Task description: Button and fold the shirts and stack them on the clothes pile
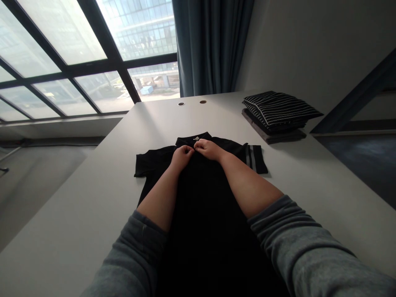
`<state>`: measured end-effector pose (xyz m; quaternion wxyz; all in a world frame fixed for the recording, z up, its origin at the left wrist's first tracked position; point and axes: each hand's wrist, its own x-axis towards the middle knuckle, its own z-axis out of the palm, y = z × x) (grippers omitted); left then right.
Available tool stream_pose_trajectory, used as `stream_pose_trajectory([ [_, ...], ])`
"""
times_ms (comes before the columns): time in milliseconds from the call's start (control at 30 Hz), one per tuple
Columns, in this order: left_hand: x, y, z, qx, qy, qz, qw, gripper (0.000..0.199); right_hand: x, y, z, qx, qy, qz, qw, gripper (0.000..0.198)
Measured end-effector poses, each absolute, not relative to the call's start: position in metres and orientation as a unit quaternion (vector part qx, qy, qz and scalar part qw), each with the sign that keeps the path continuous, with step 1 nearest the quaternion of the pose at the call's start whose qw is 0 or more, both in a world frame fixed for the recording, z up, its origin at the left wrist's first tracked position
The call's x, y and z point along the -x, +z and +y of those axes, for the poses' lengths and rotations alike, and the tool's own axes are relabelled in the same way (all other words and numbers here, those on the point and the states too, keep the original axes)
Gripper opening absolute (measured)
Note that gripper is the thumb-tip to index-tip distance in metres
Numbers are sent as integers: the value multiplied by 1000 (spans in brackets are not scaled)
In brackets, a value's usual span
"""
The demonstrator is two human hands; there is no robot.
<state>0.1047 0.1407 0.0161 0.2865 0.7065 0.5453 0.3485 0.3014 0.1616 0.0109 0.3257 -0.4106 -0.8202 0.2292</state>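
Observation:
A black short-sleeved collared shirt (pixel 157 163) lies spread on the white table, its collar at the far end. Two grey stripes cross its right-hand sleeve, and a small pale label shows inside the collar. Just below the collar, my left hand (pixel 183 156) is closed with its fingertips pinching the front of the shirt. Close beside it, my right hand (pixel 208 149) pinches the same spot from the other side, with the fingertips of both hands nearly touching. Whatever small part of the shirt front sits between the fingers is hidden.
At the back right of the white table (pixel 102 198) sits a stack of folded clothes (pixel 278 109), black with white stripes on top and grey underneath. Two round cable holes are near the far edge. Beyond stand a blue curtain (pixel 210 45) and a large window.

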Motion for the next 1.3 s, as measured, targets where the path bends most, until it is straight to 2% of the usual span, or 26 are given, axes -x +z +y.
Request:
stream_pose_trajectory([
  [333,-103,18,141,-721,344,534,276,5,-303,10,161,414,219,-821,325,16],
  [633,-103,18,138,-739,343,516,264,4,-307,11,162,394,256,-821,323,18],
  [1033,-101,17,139,-746,374,480,270,4,-305,9,160,396,293,-790,365,21],
  [1300,-102,10,143,-733,380,471,311,3,-304,8,166,398,275,-811,328,21],
])
